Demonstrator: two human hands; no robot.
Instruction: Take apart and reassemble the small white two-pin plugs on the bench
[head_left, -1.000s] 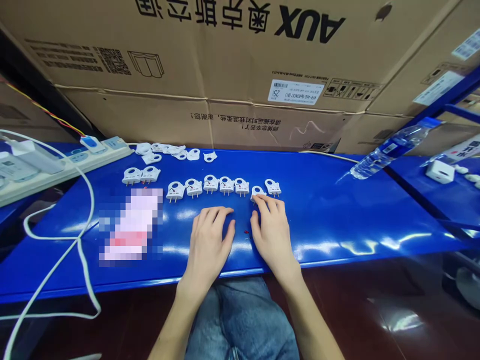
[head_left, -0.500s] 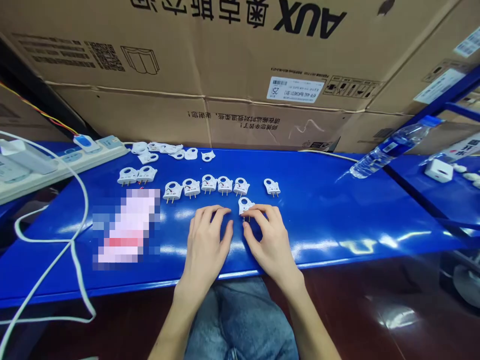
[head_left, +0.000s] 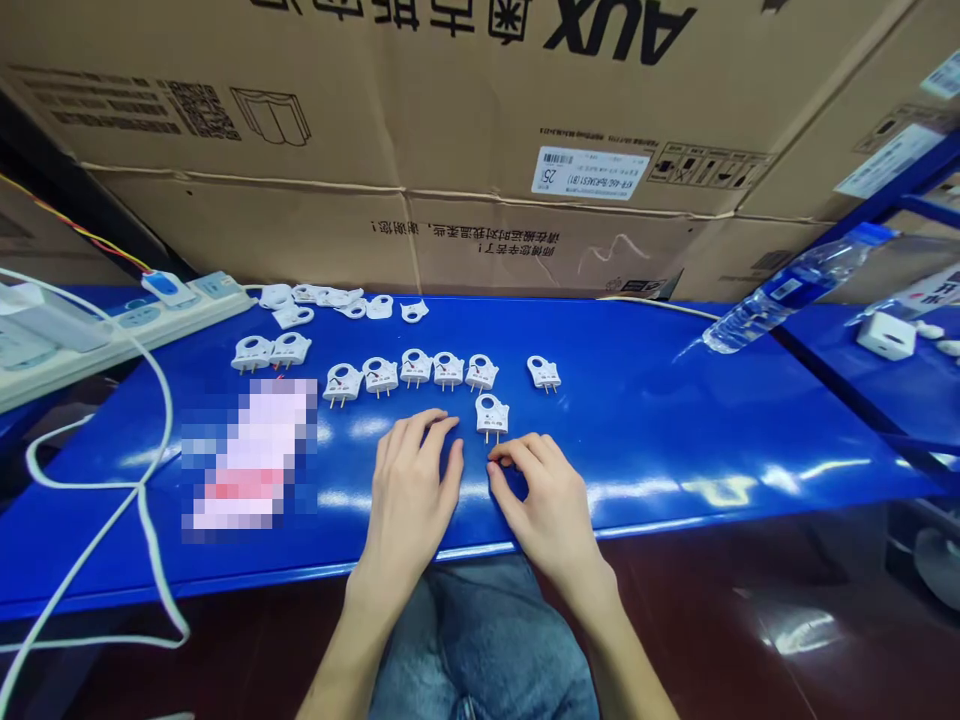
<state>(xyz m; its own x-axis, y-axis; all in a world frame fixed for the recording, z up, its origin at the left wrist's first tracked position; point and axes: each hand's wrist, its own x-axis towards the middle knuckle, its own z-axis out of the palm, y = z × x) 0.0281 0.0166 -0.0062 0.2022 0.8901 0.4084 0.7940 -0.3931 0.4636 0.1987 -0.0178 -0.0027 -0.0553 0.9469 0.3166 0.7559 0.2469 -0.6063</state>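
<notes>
In the head view, my left hand point(head_left: 416, 475) rests on the blue table with thumb and fingers apart, holding nothing. My right hand point(head_left: 541, 490) is to its right, thumb and index fingertips brought together in a pinch. Whether anything small is between them I cannot make out. Just beyond those fingertips stands a white plug-shaped housing point(head_left: 492, 414) with a round hole and two metal pins towards me. Behind it several similar housings form a row, among them one nearby point(head_left: 481, 372) and one apart on the right point(head_left: 543, 373); some show small wires inside.
White covers point(head_left: 379, 307) lie along the back, by a large cardboard box point(head_left: 480, 240). Two more housings point(head_left: 271, 351) sit left, above a pixelated pink item point(head_left: 255, 450). A power strip point(head_left: 187, 320), white cable point(head_left: 154, 540) and water bottle point(head_left: 795, 290) flank the table point(head_left: 675, 420).
My right hand has drawn back towards me from the nearest white housing, leaving it standing free. Its thumb and index finger have come together. My left hand has stayed nearly still.
</notes>
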